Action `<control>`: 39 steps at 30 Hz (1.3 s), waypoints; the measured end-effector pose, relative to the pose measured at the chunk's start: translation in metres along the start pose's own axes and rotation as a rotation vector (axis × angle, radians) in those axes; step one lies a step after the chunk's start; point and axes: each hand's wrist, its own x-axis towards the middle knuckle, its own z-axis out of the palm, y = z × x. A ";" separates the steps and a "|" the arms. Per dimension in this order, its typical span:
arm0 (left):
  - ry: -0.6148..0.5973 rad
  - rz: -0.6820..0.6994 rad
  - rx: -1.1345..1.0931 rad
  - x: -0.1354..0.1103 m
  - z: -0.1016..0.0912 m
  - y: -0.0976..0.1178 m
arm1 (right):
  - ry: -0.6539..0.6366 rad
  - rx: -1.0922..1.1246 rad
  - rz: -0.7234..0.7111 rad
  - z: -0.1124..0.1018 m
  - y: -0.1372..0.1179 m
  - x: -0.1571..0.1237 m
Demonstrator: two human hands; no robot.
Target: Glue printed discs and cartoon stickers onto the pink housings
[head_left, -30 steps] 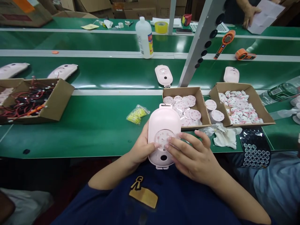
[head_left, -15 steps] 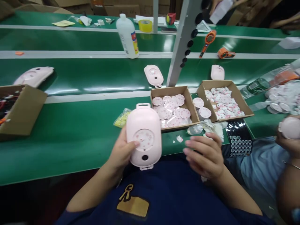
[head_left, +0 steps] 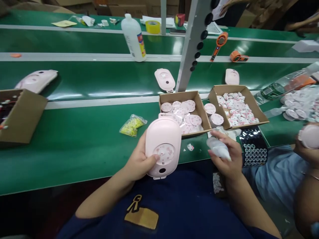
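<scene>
My left hand (head_left: 142,159) grips a pale pink plastic case (head_left: 163,132) by its left side, thumb on the round printed disc (head_left: 165,153) set in its face. Below the disc is a dark oval spot. My right hand (head_left: 230,157) is closed around a small translucent squeeze bottle (head_left: 218,148), its tip pointing down toward me. A small white cat-face piece (head_left: 190,147) lies on the green bench between my hands. Behind the case stands a cardboard box of round printed discs (head_left: 185,113).
Another cardboard box (head_left: 263,116) holds cat-face pieces, with disc stacks (head_left: 216,120) beside it. A bag of yellow parts (head_left: 133,125) lies left of the case. A metal post (head_left: 186,63) rises behind the boxes. At right, a co-worker's hand (head_left: 307,146) holds a pink part.
My right hand has picked up the squeeze bottle from the bench beside the boxes. The pink case has shifted right and tilted slightly, uncovering the bag of yellow parts.
</scene>
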 end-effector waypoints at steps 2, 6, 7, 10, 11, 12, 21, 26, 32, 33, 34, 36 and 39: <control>-0.063 0.061 0.047 -0.004 0.001 0.001 | -0.149 0.064 -0.135 -0.014 -0.020 0.006; -0.122 0.144 0.051 -0.008 0.003 0.003 | -0.321 -0.141 -0.312 -0.030 -0.054 0.020; -0.137 0.156 0.048 -0.008 0.003 0.003 | -0.341 -0.162 -0.324 -0.032 -0.060 0.023; -0.213 0.228 0.048 -0.009 0.001 0.004 | -0.384 -0.183 -0.341 -0.032 -0.072 0.029; -0.237 0.262 0.054 -0.009 0.000 0.004 | -0.394 -0.187 -0.341 -0.031 -0.075 0.030; -0.257 0.294 0.066 -0.009 -0.002 0.004 | -0.405 -0.192 -0.336 -0.031 -0.077 0.030; -0.342 0.397 0.141 -0.012 -0.003 0.011 | -0.439 -0.280 -0.357 -0.028 -0.085 0.034; -0.402 0.417 0.107 -0.010 -0.003 0.012 | -0.447 -0.268 -0.339 -0.025 -0.085 0.036; -0.387 0.422 0.135 -0.011 -0.004 0.011 | -0.457 -0.258 -0.356 -0.027 -0.082 0.032; -0.390 0.416 0.124 -0.011 -0.003 0.012 | -0.460 -0.260 -0.356 -0.028 -0.081 0.032; -0.395 0.404 0.110 -0.011 -0.003 0.013 | -0.463 -0.263 -0.355 -0.029 -0.080 0.031; -0.396 0.363 0.084 -0.012 -0.002 0.015 | -0.459 -0.271 -0.356 -0.030 -0.080 0.029; -0.354 0.308 0.088 -0.014 -0.001 0.016 | -0.454 -0.287 -0.339 -0.031 -0.081 0.027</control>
